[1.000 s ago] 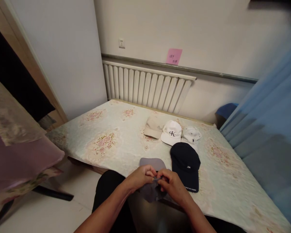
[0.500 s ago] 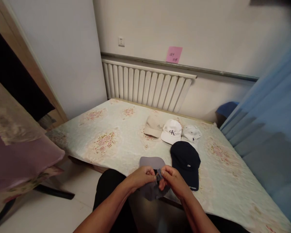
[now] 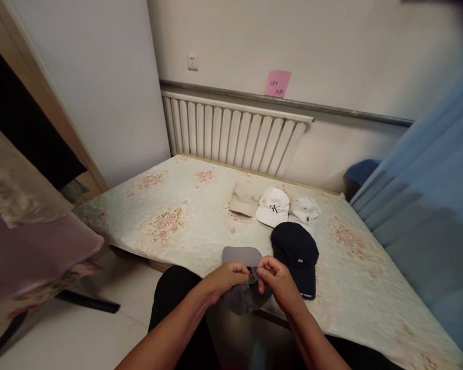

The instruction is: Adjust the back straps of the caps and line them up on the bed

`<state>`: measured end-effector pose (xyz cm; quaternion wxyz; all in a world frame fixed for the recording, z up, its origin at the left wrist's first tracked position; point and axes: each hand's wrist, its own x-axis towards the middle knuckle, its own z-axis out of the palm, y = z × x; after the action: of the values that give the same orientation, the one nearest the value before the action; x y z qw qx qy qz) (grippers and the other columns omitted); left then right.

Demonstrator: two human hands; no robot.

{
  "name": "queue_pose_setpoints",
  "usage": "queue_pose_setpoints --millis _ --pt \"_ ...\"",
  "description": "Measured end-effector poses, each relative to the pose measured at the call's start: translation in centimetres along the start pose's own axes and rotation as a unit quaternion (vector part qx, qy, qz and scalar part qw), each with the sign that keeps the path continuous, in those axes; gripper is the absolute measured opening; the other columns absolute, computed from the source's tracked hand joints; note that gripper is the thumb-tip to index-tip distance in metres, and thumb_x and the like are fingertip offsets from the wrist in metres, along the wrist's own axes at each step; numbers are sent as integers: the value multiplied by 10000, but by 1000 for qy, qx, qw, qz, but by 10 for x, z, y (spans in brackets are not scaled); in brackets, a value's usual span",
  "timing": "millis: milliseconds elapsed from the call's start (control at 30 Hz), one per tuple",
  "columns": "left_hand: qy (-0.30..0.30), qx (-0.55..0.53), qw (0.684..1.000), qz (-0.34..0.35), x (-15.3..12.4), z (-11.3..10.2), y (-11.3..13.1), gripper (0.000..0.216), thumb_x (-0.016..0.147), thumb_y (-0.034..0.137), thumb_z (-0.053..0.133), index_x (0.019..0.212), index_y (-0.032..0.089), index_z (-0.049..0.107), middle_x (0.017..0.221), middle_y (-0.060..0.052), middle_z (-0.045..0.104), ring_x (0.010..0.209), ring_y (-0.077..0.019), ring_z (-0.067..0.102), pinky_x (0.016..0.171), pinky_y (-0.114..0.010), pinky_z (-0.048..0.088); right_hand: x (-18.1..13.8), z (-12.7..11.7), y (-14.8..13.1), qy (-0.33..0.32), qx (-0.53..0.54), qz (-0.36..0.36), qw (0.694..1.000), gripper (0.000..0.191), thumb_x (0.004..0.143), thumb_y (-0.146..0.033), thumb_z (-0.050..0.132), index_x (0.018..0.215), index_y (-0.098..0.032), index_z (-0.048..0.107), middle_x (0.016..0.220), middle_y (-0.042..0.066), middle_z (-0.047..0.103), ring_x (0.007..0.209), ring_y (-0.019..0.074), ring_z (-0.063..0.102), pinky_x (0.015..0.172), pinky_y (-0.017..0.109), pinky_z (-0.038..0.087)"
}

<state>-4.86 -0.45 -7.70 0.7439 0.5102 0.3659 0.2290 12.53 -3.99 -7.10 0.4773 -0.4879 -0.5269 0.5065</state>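
A grey baseball cap [image 3: 242,255] lies at the front edge of the bed, its brim pointing away from me and its crown toward my lap. At its back, my left hand [image 3: 228,280] pinches the adjustment strap [image 3: 252,276] near a small metal buckle. From the other side my right hand [image 3: 273,280] grips the strap between thumb and fingers. Just right of the hands rests a navy cap [image 3: 295,252] with small white lettering. Behind it sit a beige cap [image 3: 245,198], a white cap with dark letters [image 3: 273,205] and a white cap with a small dark logo [image 3: 305,209].
The bed [image 3: 200,205] has a pale floral cover. A white radiator [image 3: 231,128] stands along the wall behind it. Blue curtain cloth [image 3: 424,169] hangs at the right. On the left, a chair draped with cloth [image 3: 34,257] stands near a light panel [image 3: 100,92].
My right hand has risen slightly and its fingers have shifted on the strap. The strap's end has turned between the hands. The other caps stay in place.
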Motion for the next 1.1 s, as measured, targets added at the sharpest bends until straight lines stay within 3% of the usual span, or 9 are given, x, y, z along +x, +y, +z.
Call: queue_pose_setpoints --millis 300,567,733,1100 --pt "-37 -55 998 -6 4 -2 -3 200 628 285 681 747 142 608 709 2 625 641 -108 516 668 -244 360 4 1 7 -9 18 28 999 107 742 -285 605 772 -191 564 479 -80 518 393 87 478 440 213 363" --pt "-36 -89 995 -24 8 -5 -11 200 627 270 682 761 145 601 644 28 570 556 -85 483 605 -232 344 4 2 1 12 -29 24 999 90 718 -259 609 764 -186 582 504 -82 502 377 73 481 407 193 318" --pt "-28 -100 994 -16 10 -5 -13 191 626 251 678 763 140 605 634 31 557 540 -76 470 580 -219 324 5 3 -2 27 -63 20 997 85 716 -257 598 753 -181 599 542 -64 511 436 83 475 454 211 357" --pt "-17 -103 994 -21 8 -4 -10 201 630 264 686 761 141 596 614 33 551 527 -76 466 566 -218 328 1 0 2 -8 -46 36 998 153 788 -346 541 743 -204 505 379 -103 428 330 71 346 372 196 248"
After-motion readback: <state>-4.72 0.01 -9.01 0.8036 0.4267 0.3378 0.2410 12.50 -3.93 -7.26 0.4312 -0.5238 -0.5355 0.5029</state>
